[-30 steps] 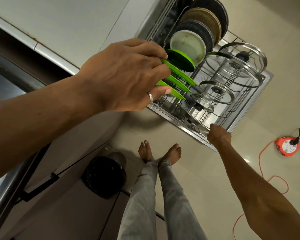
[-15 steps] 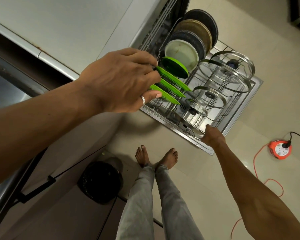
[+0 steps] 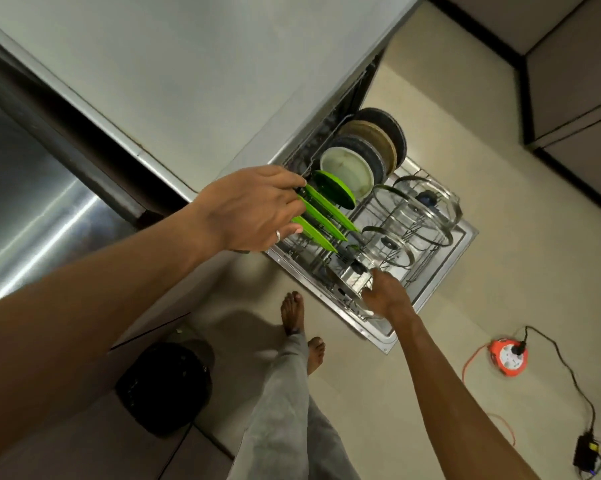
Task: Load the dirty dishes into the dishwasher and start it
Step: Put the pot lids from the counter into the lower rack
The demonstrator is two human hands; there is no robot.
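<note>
Right hand slid off the rack rim onto a steel dish (grip unclear). Left hand pinched green plates; slot them singly.

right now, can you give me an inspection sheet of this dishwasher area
surface: pale floor; grey countertop above.
job's things: pulled-out rack holds dark plates, a white plate, green plates and glass lids.
clutter: black bin near the feet.
hands: left hand, curled fingers overlapping the green plates' rims, contact unclear; right hand at the rack's front, grip hidden.
cables: orange cable reel on the floor, black cord plugged in, running to a black adapter.
surroundings: stainless steel surface at left; dark cabinets top right.
</note>
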